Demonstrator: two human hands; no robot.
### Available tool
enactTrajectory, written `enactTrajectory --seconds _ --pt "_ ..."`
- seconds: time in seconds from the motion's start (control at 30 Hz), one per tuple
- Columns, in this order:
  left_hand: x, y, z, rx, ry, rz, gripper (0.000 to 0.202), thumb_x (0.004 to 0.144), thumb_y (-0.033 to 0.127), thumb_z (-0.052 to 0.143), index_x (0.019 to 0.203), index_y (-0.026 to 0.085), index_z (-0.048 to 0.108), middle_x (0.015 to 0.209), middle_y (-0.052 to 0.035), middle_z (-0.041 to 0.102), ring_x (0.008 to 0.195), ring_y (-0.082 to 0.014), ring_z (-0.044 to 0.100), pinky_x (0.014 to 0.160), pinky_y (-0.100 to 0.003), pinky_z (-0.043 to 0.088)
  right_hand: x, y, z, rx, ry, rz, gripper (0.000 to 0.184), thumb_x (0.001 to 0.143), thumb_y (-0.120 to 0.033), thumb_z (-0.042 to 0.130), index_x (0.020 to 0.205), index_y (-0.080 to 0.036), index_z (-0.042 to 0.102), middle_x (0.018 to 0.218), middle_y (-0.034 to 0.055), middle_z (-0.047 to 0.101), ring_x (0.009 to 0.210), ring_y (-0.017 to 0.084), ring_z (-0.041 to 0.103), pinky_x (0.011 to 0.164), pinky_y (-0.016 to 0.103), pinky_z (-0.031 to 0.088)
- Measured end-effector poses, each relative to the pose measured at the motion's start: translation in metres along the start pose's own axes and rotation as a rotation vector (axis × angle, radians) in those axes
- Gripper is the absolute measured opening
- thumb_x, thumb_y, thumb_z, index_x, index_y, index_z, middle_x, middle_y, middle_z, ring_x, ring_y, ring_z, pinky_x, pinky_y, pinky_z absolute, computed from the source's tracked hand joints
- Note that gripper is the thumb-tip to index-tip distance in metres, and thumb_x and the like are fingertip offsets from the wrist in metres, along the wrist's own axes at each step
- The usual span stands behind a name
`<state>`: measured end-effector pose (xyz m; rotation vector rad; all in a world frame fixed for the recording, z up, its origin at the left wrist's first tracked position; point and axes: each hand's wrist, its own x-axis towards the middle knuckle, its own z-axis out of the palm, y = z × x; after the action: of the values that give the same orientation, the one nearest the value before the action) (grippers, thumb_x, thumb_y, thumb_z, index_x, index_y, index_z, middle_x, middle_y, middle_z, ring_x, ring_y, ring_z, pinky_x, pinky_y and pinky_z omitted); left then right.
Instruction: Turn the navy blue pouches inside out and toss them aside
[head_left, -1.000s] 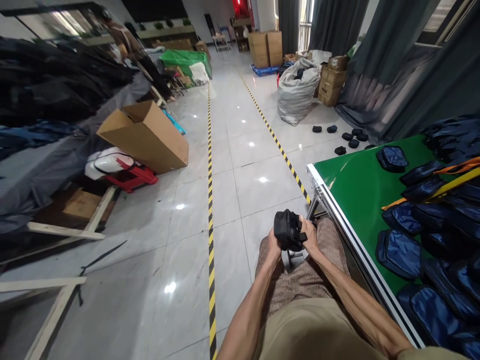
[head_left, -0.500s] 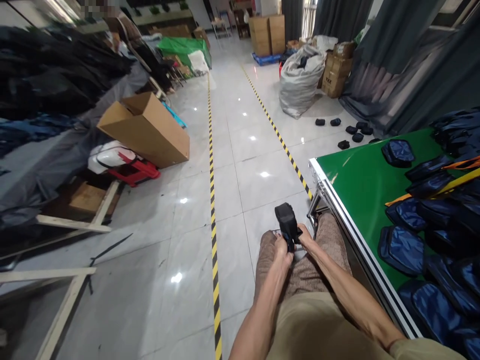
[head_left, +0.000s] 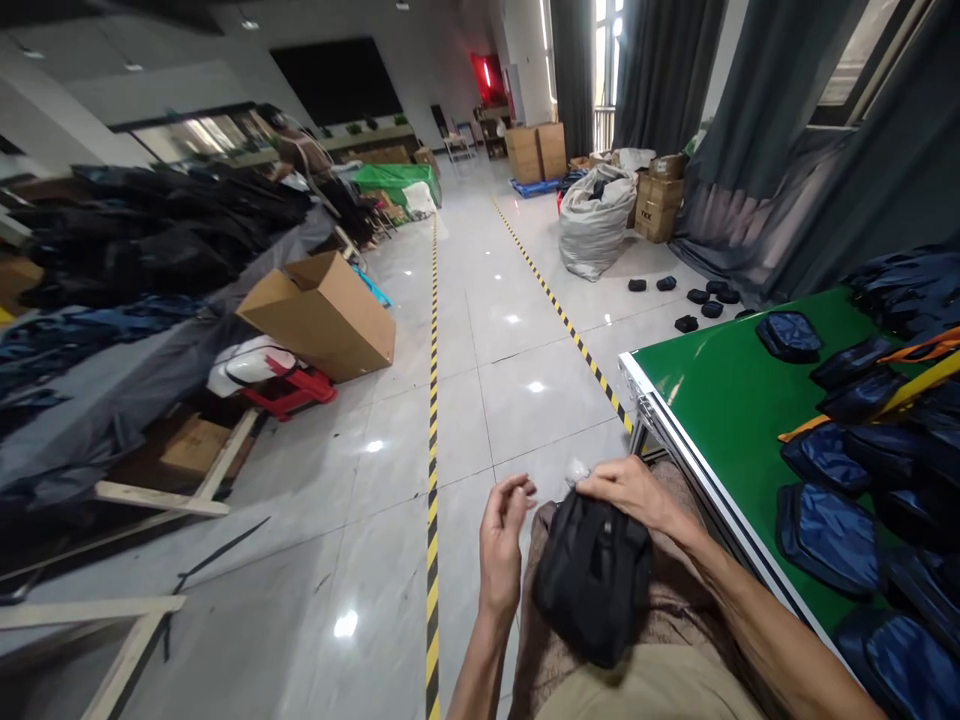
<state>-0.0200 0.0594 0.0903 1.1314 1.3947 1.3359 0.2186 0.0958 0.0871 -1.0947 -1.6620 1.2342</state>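
Observation:
A small black pouch (head_left: 592,580) hangs over my lap, its strap side facing me. My right hand (head_left: 626,490) pinches its top edge, fingers closed. Just beyond that grip shows a bit of clear, shiny material (head_left: 576,470), too small to name. My left hand (head_left: 504,545) is raised to the left of the pouch and apart from it, fingers loosely curled with nothing in them. Several blue camouflage pouches (head_left: 829,535) lie on the green-topped table (head_left: 705,390) at my right.
Yellow-black tape (head_left: 433,430) runs along the tiled floor. On the left are an open cardboard box (head_left: 330,315) and a pile of dark fabric (head_left: 172,230). Farther off, a person (head_left: 322,175) stands by that pile. Small black pouches (head_left: 686,324) lie near a large sack (head_left: 592,230).
The pouch has come closer to me and turned, now showing a broad side. My left hand has let go of it and moved left. The head view has tilted up.

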Motion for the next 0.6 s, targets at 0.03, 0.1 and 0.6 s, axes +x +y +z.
enactTrajectory --seconds 0.03,0.1,0.6 --pt "-0.008 0.008 -0.005 0.052 -0.103 0.012 0.056 0.096 0.071 0.081 0.126 0.023 0.079 0.121 -0.0112 0.08 0.116 -0.0292 0.075 0.105 -0.039 0.06 -0.007 -0.006 -0.001 -0.072 -0.059 -0.03 0.066 0.104 -0.073 0.069 0.065 -0.022 0.053 0.064 -0.0047 0.042 0.063 0.014 0.039 0.059 0.029 0.027" --pt "-0.029 0.013 -0.007 0.154 -0.328 0.026 0.051 0.096 0.062 0.085 0.131 0.026 0.08 0.129 -0.012 0.081 0.124 -0.0327 0.075 0.112 -0.044 0.058 -0.021 -0.009 0.0 -0.19 -0.135 -0.096 0.059 0.108 -0.066 0.068 0.071 -0.021 0.07 0.063 -0.0035 0.052 0.063 0.014 0.047 0.059 0.029 0.028" --pt "-0.104 -0.142 0.013 0.362 -0.352 -0.09 0.05 0.111 0.068 0.056 0.126 0.032 0.088 0.124 -0.0155 0.081 0.123 -0.0372 0.073 0.113 -0.048 0.052 -0.127 0.093 0.041 -0.424 0.023 0.023 0.042 0.105 -0.059 0.069 0.138 -0.036 0.083 0.121 0.0107 0.088 0.104 0.037 0.085 0.08 0.037 0.066"
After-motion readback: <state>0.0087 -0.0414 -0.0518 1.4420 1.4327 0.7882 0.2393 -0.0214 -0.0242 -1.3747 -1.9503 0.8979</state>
